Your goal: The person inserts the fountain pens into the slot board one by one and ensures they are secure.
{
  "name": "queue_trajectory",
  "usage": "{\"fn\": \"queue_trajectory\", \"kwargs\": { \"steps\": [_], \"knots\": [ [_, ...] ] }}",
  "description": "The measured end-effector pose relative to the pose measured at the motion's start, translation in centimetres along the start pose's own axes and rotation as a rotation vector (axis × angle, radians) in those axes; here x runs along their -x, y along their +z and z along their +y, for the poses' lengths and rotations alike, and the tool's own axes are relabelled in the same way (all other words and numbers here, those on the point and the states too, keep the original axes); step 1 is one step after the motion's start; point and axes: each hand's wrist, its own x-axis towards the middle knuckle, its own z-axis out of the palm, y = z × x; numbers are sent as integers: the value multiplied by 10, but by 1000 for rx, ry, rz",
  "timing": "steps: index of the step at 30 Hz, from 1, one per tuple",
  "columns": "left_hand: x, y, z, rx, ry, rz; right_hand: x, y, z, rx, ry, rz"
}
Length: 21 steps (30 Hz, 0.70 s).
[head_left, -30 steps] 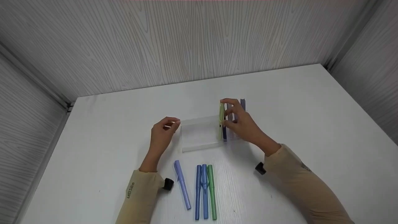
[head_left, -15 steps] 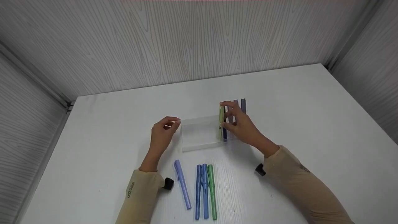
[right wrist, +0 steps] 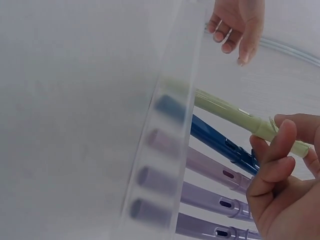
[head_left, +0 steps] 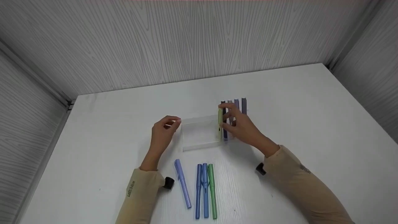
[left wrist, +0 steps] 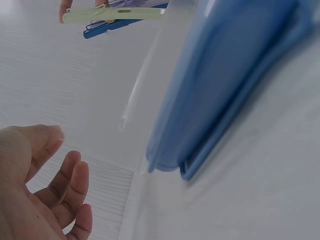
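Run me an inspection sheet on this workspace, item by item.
Surface: white table.
Job's things: pale green pen; four more pens with ends in translucent tray; lavender pen, dark blue pen, lighter blue pen and darker green pen lying in front.
Clutter: tiny dark specks.
Grips: right grip holds the pale green pen; left grip by the tray's left end, contact unclear.
Cables: nothing seen.
Surroundings: grey wood-grain panels behind and at both sides.

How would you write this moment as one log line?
right hand: pinches pale green pen, end in clear tray | left hand: beside tray corner | loose pens: four on table
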Motion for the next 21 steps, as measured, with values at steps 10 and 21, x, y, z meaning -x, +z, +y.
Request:
{"fn": "queue_trajectory", "kwargs": {
  "steps": [10, 21],
  "knots": [
    [0, 1, 1, -11, -7, -3, -4, -1, 1, 40, 17, 109],
    [-1, 1, 1, -17, -21, -4, -8, 3, -3, 196, 24, 198]
  ]
}}
